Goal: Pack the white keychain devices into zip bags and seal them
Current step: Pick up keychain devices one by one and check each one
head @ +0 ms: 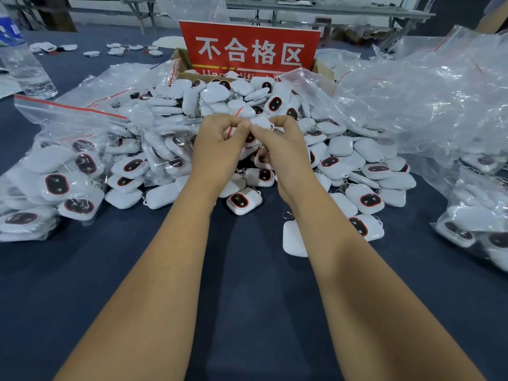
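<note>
Both hands, left hand and right hand, pinch the top of one small zip bag holding a white device, above the device pile at 12 o'clock. Filled bags at 9 o'clock, empty bags at 2 o'clock.

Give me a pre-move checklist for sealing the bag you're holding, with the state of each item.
1. Both hands on the bag: left hand and right hand pinch the small zip bag at its top. Ok.
2. Device inside the bag: something white shows between the fingers, but whether it sits fully below the zip line: cannot tell.
3. Zip strip aligned: a red strip shows by the left fingers; alignment cannot tell.
4. Bag lifted above the pile of loose devices: ok.
5. Spare zip bags at hand on the right: ok.
6. Space on the blue table to set it down: ok.
</note>
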Available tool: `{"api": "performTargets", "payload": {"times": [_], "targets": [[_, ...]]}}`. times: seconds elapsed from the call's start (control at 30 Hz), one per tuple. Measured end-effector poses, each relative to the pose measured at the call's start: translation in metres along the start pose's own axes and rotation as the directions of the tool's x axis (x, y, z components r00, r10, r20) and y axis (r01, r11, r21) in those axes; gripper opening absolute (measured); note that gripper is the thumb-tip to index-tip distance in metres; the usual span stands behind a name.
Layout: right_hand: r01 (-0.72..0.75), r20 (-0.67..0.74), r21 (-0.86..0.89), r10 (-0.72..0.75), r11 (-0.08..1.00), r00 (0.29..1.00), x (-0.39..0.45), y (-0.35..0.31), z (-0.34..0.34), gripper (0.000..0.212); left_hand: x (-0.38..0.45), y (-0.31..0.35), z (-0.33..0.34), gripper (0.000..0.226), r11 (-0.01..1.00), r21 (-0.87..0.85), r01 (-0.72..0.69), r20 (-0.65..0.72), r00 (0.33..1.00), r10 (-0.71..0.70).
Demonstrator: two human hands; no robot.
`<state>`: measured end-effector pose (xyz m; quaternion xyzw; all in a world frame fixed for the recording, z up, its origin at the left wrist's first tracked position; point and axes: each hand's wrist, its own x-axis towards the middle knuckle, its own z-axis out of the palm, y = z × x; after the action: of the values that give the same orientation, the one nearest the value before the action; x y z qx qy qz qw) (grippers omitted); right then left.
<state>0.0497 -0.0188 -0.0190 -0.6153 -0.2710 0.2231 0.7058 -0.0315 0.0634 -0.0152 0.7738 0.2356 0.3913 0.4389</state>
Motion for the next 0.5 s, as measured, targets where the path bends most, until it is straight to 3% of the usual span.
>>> {"api": "performTargets", "payload": {"times": [0.1,0.2,0.3,0.5], "targets": [[0.052,-0.003,0.015,-0.052,0.999,0.999,-0.001,-0.001,-0.002,0.018,0.002,-0.002,0.001,0.033,0.999,-0.009,-0.051,0.030,0.998,0.051],[0.007,-0.010,0.078,-0.007,0.997,1.000,-0.001,-0.002,-0.001,0.019,0.004,-0.005,0.003,0.041,1.000,0.010,0.003,-0.008,1.000,-0.003],[-0.039,0.006,0.127,0.039,0.991,0.999,0.000,-0.001,0.000,0.022,0.005,-0.009,0.005,0.041,0.998,0.033,0.055,-0.001,0.998,-0.055],[-0.043,0.030,0.079,0.040,0.996,0.999,0.002,0.002,-0.001,0.027,0.004,-0.011,0.005,0.036,0.995,0.104,0.010,0.030,0.999,-0.014]]}}
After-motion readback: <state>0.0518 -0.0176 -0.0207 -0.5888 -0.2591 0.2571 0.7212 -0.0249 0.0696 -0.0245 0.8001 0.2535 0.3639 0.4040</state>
